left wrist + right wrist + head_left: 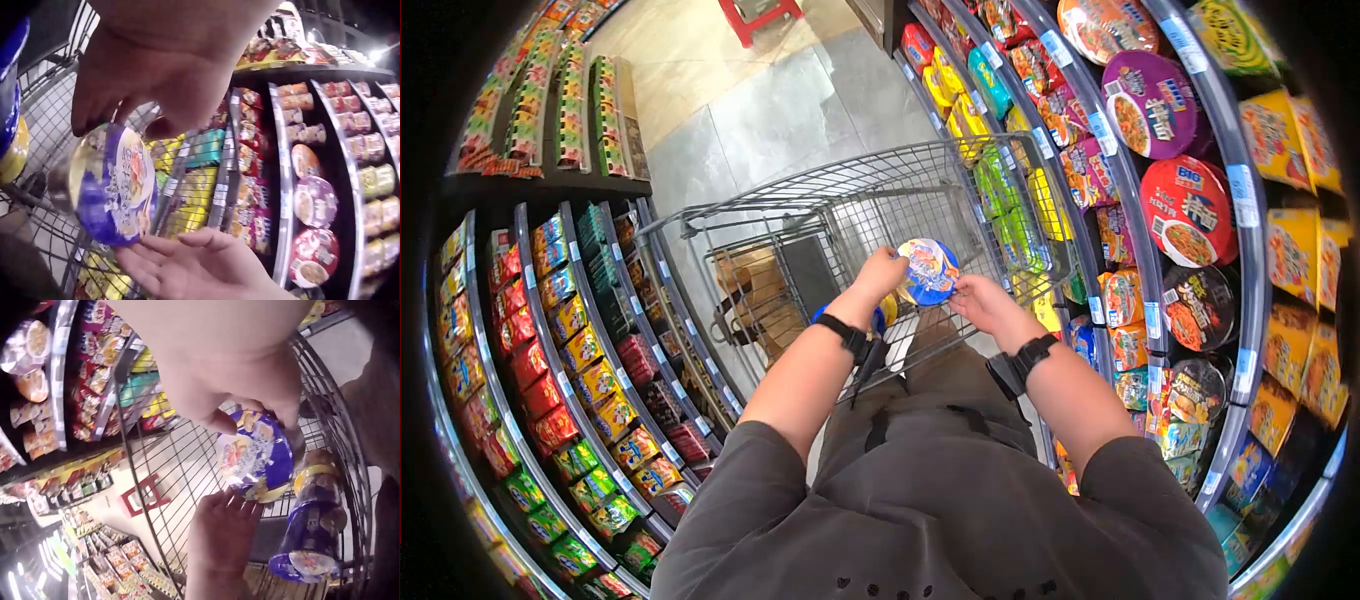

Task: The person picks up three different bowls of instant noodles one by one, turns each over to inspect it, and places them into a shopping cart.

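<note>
Both hands hold an instant noodle cup with a blue and white printed lid, above the shopping cart. My left hand grips its left edge; in the left wrist view this hand comes down over the cup. On the opposite edge, my right hand grips the cup, with the thumb at the lid in the right wrist view. Two more blue cups, one with a yellow band, sit end to end by the cart's near side, below the hands.
The wire shopping cart stands right in front of the body. Shelves of noodle packets line the left, and shelves with cups and bowls rise close on the right. A red stool stands on the tiled floor ahead.
</note>
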`<state>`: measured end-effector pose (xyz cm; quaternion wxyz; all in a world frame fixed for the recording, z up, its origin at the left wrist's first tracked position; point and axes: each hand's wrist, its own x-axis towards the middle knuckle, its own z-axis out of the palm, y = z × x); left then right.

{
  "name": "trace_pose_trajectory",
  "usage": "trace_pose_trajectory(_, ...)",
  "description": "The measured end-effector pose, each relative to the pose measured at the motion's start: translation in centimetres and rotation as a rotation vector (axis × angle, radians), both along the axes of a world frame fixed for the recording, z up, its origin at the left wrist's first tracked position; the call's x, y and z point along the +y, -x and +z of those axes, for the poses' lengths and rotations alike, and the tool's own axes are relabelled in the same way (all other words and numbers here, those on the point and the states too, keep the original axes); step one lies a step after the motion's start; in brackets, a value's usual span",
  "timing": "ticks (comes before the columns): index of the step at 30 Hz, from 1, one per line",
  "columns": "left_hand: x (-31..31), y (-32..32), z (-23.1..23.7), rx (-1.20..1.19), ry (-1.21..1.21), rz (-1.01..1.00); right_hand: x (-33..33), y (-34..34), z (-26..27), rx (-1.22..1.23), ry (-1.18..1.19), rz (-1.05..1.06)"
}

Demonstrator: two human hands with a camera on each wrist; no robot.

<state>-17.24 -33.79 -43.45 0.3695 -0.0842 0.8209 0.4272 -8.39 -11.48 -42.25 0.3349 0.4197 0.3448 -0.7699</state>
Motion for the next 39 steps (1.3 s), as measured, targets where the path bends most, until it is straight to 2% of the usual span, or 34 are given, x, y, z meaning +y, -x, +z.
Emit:
trace_pose_trajectory(1,0.6,0.9,-1.7,-0.025,0.007,-0.004,0.3,0.5,-1.6,-0.025,0.007,-0.004)
trace_pose_trajectory(3,1.4,1.7,-5.4,-0.262,0.022,-0.182,0.4,0.8,-4.9,-0.107,-0.146,0.047)
trace_pose_trajectory(4,2.0,1.5,-7.1,-0.233,0.079,-0.159,-0.2,1.1,-6.4,-0.183,-0.295,0.062)
trace_pose_trajectory(5,2.5,1.3,-8.6,-0.257,0.084,-0.167,-0.3,1.3,-7.8,-0.208,-0.288,0.058)
trace_pose_trajectory(7,3.7,1.6,-8.9,-0.383,0.204,-0.189,-0.5,1.5,-10.1,-0.104,-0.198,0.096)
trace_pose_trajectory(8,4.1,1.7,-9.6,-0.480,0.199,-0.139,-0.9,1.6,-11.2,-0.130,-0.242,0.099)
trace_pose_trajectory(9,4.1,1.1,-11.9,-0.503,0.206,-0.150,-1.2,2.9,-8.4,-0.120,-0.293,0.135)
trace_pose_trajectory(11,3.8,-0.1,-15.8,-0.579,0.064,0.084,-0.9,2.4,-12.9,-0.153,-0.377,0.219)
trace_pose_trajectory(12,4.3,0.0,-14.6,-0.662,0.001,0.218,-0.6,2.3,-14.8,-0.124,-0.406,0.332)
trace_pose_trajectory(13,4.3,-0.3,-15.2,-0.681,0.017,0.202,-0.4,2.3,-15.9,-0.093,-0.433,0.442)
trace_pose_trajectory(15,4.4,-0.7,-16.4,-0.753,0.100,0.188,-0.5,2.3,-16.0,-0.174,-0.391,0.386)
trace_pose_trajectory(17,4.4,-1.4,-16.7,-0.765,0.106,0.140,-0.4,3.6,-13.6,-0.189,-0.412,0.439)
trace_pose_trajectory(20,4.1,-2.0,-17.7,-0.698,0.157,0.080,-1.0,2.9,-15.9,-0.164,-0.503,0.571)
trace_pose_trajectory(21,4.0,-1.9,-17.8,-0.683,0.200,-0.018,-1.2,2.5,-17.1,-0.135,-0.550,0.644)
trace_pose_trajectory(22,3.9,-1.7,-17.8,-0.665,0.242,-0.114,-1.4,0.4,-22.0,0.111,-0.606,0.915)
trace_pose_trajectory(23,4.1,-1.4,-17.3,-0.670,0.245,-0.116,-1.5,0.5,-22.0,0.107,-0.602,0.914)
trace_pose_trajectory(25,4.1,-1.2,-16.1,-0.429,0.373,-0.390,-1.9,1.2,-20.5,0.169,-0.667,1.144)
trace_pose_trajectory(27,3.8,-1.1,-16.7,-0.463,0.375,-0.380,-2.3,1.4,-19.8,0.197,-0.679,1.163)
trace_pose_trajectory(29,3.9,-0.4,-16.0,-0.489,0.374,-0.363,-3.2,0.9,-21.1,0.134,-0.650,1.028)
trace_pose_trajectory(30,4.3,0.7,-13.8,-0.436,0.327,-0.487,-4.4,0.4,-22.4,0.138,-0.654,1.027)
trace_pose_trajectory(31,4.6,1.7,-12.0,-0.382,0.281,-0.609,-6.0,-0.3,-24.1,-0.010,-1.008,0.872)
trace_pose_trajectory(32,4.8,2.1,-11.0,-0.376,0.282,-0.609,-7.0,-0.8,-24.8,-0.164,-1.346,0.684)
trace_pose_trajectory(33,4.9,2.3,-10.0,-0.283,0.318,-0.563,-7.2,0.1,-22.4,-0.159,-1.349,0.680)
trace_pose_trajectory(35,4.4,2.9,-8.1,-0.173,0.354,-0.506,-4.4,2.2,-18.0,-0.129,-1.063,0.627)
trace_pose_trajectory(37,3.2,3.4,-5.3,0.079,0.207,-0.434,-2.4,4.5,-12.5,-0.083,-0.784,0.572)
trace_pose_trajectory(39,1.5,3.7,-1.1,0.153,0.140,-0.399,-1.9,6.1,-5.4,-0.029,-0.508,0.522)
